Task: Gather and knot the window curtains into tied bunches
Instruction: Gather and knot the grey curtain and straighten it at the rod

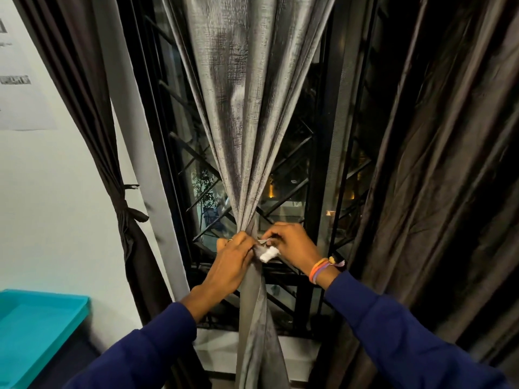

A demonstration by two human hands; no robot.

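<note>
A teal tray [42, 313] sits at lower left beside the white wall [56, 206].

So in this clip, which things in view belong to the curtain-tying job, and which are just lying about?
Part of the job:
- grey curtain, gathered at its waist
- left hand gripping the gather
- right hand working a small white-tipped piece at the gather
- dark left curtain, already tied
- dark right curtain, hanging loose

Just lying about:
- teal bin
- paper on the wall
- window grille
</note>
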